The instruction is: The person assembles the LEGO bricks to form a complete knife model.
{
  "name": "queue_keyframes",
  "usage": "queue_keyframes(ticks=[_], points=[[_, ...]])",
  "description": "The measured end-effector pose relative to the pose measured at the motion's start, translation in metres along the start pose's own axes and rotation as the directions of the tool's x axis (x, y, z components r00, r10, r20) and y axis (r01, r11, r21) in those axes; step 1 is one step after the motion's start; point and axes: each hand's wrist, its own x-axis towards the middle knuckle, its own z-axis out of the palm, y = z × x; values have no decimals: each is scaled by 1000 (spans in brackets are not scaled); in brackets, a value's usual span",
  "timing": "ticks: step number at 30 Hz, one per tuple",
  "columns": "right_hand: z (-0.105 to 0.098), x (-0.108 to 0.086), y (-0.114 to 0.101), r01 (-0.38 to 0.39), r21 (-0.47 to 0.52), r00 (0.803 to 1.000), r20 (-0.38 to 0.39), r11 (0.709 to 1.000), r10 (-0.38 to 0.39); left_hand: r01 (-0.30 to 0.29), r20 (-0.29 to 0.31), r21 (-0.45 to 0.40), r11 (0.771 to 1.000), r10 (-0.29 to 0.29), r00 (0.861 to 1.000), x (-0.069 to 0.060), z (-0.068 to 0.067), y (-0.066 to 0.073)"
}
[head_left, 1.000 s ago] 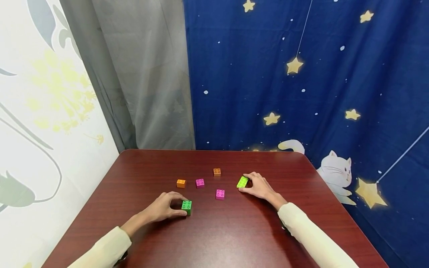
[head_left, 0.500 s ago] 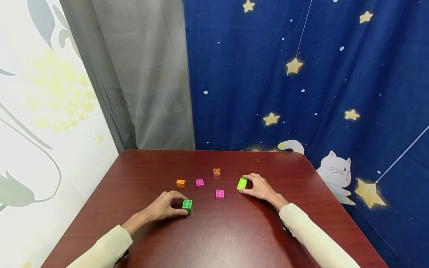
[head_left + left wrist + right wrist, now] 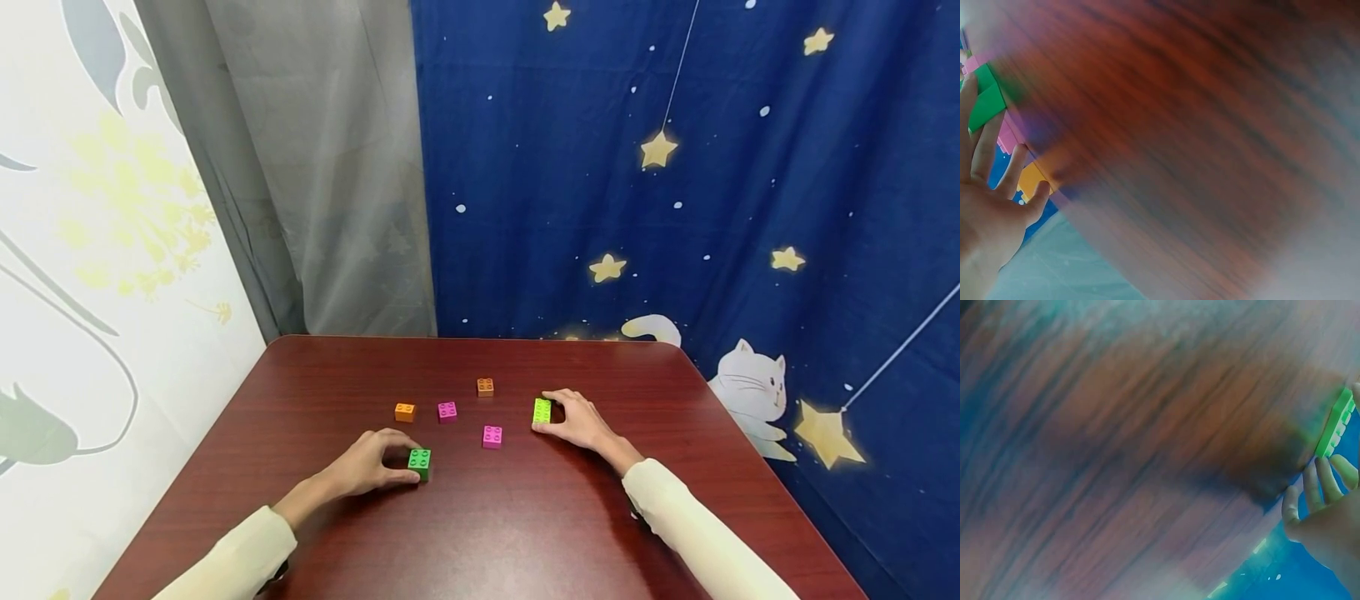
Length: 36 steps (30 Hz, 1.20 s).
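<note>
My left hand (image 3: 367,461) pinches a green building brick (image 3: 419,463) between thumb and fingers, near the middle of the table. In the left wrist view that green brick (image 3: 986,100) shows a line across its side, so it may be two bricks stacked. Farther right, my right hand (image 3: 582,418) grips a longer lime-green brick (image 3: 542,412) by its two ends, its studs facing up. The right wrist view catches the lime-green brick (image 3: 1335,424) at the edge, partly cut off. Between the hands lie a near pink brick (image 3: 492,437) and a farther pink brick (image 3: 447,412).
An orange brick (image 3: 405,412) lies beyond the left hand, and a darker orange brick (image 3: 485,387) sits farther back. All rest on a dark red-brown table (image 3: 510,533). Behind its far edge hangs a blue star-patterned curtain (image 3: 540,208), beside a grey one (image 3: 337,183).
The lime-green brick has turned in my right hand, from slanted to nearly straight away from me. My left hand and the green brick have shifted very slightly right. The other bricks stay put.
</note>
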Motion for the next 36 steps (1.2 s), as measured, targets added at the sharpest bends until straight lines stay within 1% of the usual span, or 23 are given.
queue_keyframes(ticks=[4, 8, 10, 13, 18, 24, 28, 33, 36], points=[[6, 2, -2, -29, -10, 999, -32, 1000, 29, -6, -2, 5, 1000, 6, 1000, 0, 0, 1], [8, 4, -3, -41, -6, 999, -36, 999, 41, -7, -7, 13, 1000, 7, 1000, 0, 1, 2], [8, 4, -3, -34, 13, 999, -29, 999, 34, -8, -5, 15, 1000, 8, 1000, 1, 1, 2], [5, 2, -2, -22, 71, 1000, -14, 997, 23, -7, 1, 14, 1000, 7, 1000, 1, 1, 3], [-2, -2, 0, -5, 162, 1000, 10, 987, 4, -7, 5, 13, 1000, 7, 1000, 0, -1, 3], [-4, -5, 5, 16, 188, 999, 24, 982, -21, 5, 10, 19, 1000, -5, 1000, -2, -1, 3], [-3, -7, 8, 27, 188, 1000, -2, 982, -27, -5, 4, 16, 1000, 5, 1000, -2, -1, 3], [-1, -7, 8, 36, 148, 998, -61, 988, -27, -23, -5, 8, 1000, 23, 1000, -2, 0, 3], [-2, -7, 8, 41, 154, 997, -70, 987, -30, -24, -7, 1, 1000, 24, 1000, -2, 0, 2]])
